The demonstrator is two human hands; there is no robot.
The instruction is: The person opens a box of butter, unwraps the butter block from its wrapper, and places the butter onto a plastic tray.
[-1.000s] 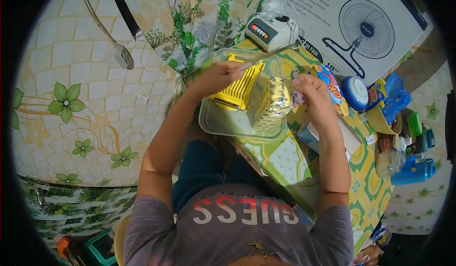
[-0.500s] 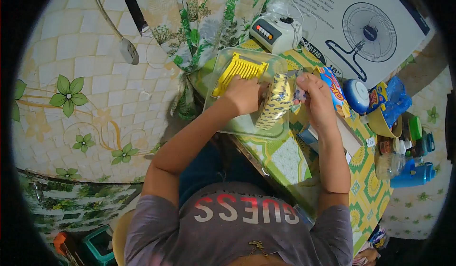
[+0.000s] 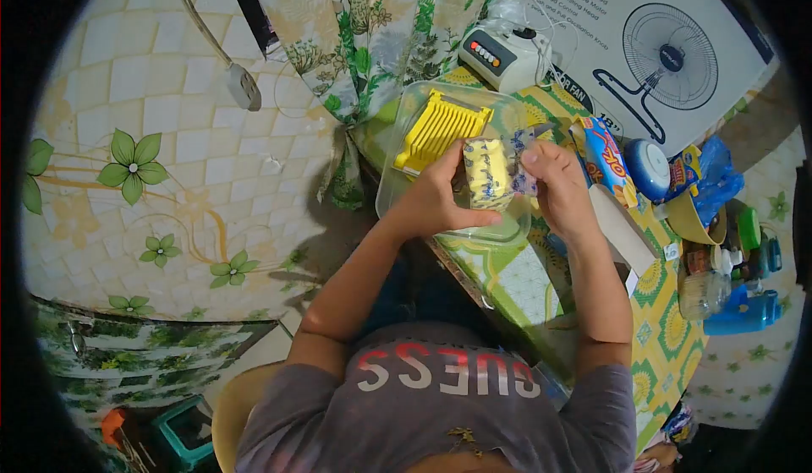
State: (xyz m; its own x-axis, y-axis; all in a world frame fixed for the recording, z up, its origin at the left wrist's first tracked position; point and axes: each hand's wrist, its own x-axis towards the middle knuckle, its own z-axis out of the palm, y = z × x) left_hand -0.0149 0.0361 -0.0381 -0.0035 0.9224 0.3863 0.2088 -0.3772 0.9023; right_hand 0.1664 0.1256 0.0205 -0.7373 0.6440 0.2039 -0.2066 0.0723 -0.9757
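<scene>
A yellow block of cheese [image 3: 482,187], in a see-through wrapper with blue print, is held up over a clear plastic container [image 3: 391,207]. My left hand [image 3: 436,198] is closed around the block's left side, thumb along its lower edge. At the other side, my right hand [image 3: 556,177] pinches the loose end of the wrapper [image 3: 519,177], which stands away from the block. A yellow slotted slicer [image 3: 441,132] lies inside the container, just beyond my left hand.
An open carton [image 3: 622,232] and a blue-and-red snack packet [image 3: 605,160] lie right of my right hand. A white appliance with colored buttons [image 3: 505,54] and a fan box [image 3: 651,50] stand behind. Bottles [image 3: 744,308] and a yellow bowl [image 3: 700,219] line the table's right side.
My left hand has moved off the slicer's edge and now wraps the block from the left. The block has turned, showing a broad face. My right hand still grips the wrapper's end, slightly lower.
</scene>
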